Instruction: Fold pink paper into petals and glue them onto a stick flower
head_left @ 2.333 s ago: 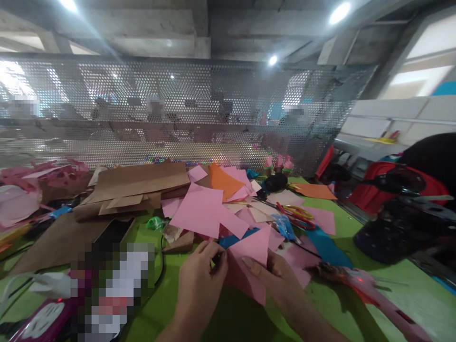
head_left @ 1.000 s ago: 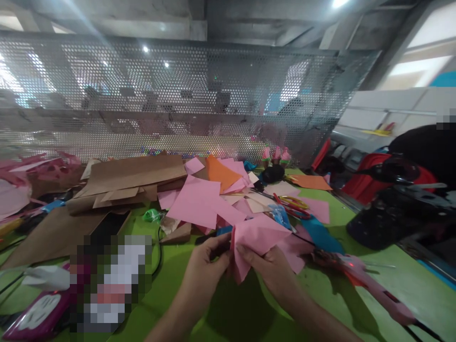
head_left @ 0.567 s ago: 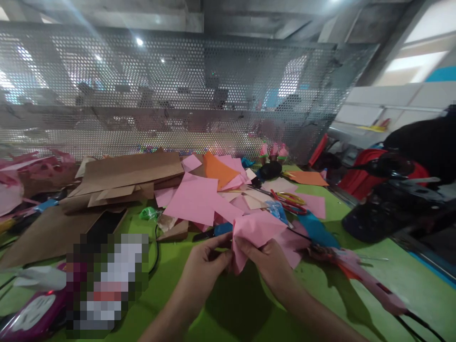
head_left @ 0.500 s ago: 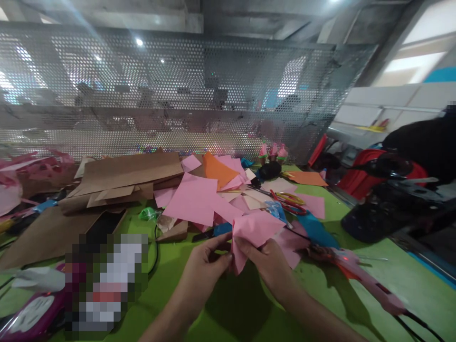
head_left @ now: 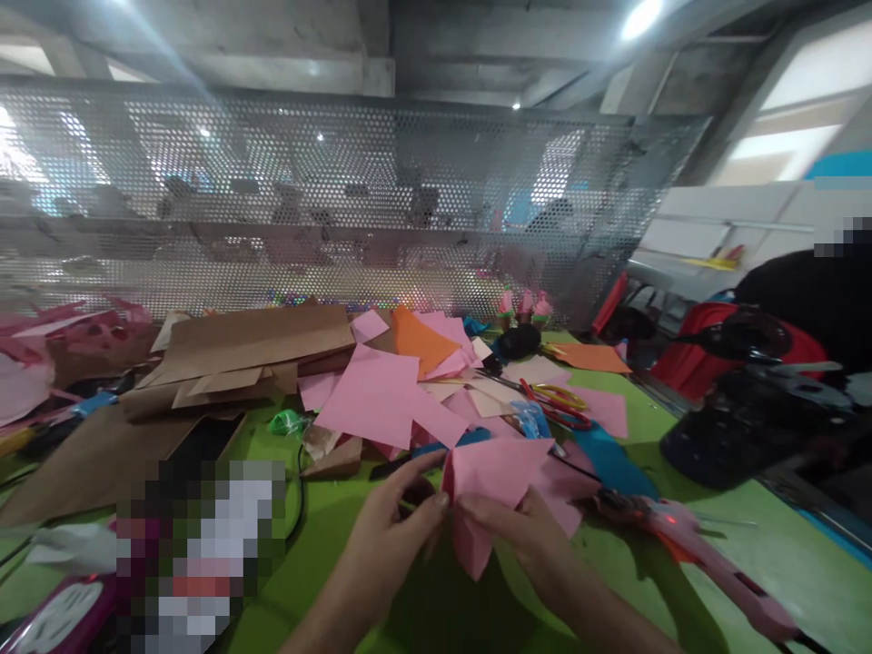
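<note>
A folded piece of pink craft paper (head_left: 500,470) is held above the green table by both of my hands. My left hand (head_left: 399,513) pinches its left edge, thumb and fingertips pressed together there. My right hand (head_left: 524,536) grips the lower right part, with the thumb on the near face and the other fingers partly hidden behind. The paper is bent, and one pointed corner hangs down between my hands. Just beyond it lie flat pink sheets (head_left: 374,395) and a blue strip (head_left: 617,459). Right of my right hand rests a pink glue gun (head_left: 722,563) with a red light lit.
Brown paper (head_left: 259,341) is piled at the back left. Scissors (head_left: 555,400) with red and yellow handles lie among scraps. A purple power strip (head_left: 61,609) sits at lower left. A perforated metal panel (head_left: 327,218) closes the back. A dark pot (head_left: 712,436) stands at right.
The pink paper has turned and dropped a little between my hands, its pointed corner now hanging lower. Both hands keep their grip. The whole view has tilted slightly upward.
</note>
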Action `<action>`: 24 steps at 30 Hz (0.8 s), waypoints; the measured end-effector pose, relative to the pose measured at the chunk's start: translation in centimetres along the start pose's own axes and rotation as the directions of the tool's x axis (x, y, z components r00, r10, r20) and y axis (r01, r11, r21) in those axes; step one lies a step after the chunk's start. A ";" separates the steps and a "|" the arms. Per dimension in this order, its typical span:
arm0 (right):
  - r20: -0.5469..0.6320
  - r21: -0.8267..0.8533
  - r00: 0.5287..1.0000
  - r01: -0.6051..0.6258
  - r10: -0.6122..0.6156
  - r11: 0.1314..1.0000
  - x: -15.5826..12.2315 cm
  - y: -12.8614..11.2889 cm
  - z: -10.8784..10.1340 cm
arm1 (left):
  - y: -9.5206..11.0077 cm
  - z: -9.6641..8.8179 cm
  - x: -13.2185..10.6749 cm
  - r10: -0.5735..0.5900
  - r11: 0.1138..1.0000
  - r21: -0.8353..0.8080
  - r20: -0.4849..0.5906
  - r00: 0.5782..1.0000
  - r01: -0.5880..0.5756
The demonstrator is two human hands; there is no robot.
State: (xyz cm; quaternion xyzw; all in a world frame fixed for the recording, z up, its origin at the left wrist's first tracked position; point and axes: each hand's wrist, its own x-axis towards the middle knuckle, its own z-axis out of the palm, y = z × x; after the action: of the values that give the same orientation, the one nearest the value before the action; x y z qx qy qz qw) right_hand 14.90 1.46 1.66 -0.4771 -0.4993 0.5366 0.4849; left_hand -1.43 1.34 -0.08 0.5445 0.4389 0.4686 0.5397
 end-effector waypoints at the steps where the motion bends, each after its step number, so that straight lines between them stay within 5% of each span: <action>1: 0.030 0.018 0.999 -0.027 0.026 0.999 -0.1 -0.1 -0.1 | 0.3 -0.1 0.0 0.016 0.999 0.041 -0.011 1.000 -0.016; 7: 0.201 -0.023 0.976 -0.074 0.077 0.997 -0.5 -0.5 -0.5 | 0.6 -0.3 0.1 0.111 0.969 0.235 -0.122 0.986 -0.080; 18: 0.129 -0.286 0.988 0.122 -0.088 0.950 0.1 0.9 -0.4 | 1.0 -0.2 -0.2 0.222 0.874 0.463 -0.104 0.970 -0.150; 24: 0.221 -0.313 0.969 0.180 -0.113 0.933 -0.2 0.3 0.0 | 1.0 0.2 -0.2 0.242 0.860 0.495 -0.181 0.953 -0.125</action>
State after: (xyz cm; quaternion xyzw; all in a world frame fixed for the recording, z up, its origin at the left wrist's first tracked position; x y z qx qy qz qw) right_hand 14.91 1.26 1.32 -0.4569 -0.6625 0.4524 0.3843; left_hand -1.28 1.05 0.89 0.6404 0.5479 0.4567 0.2847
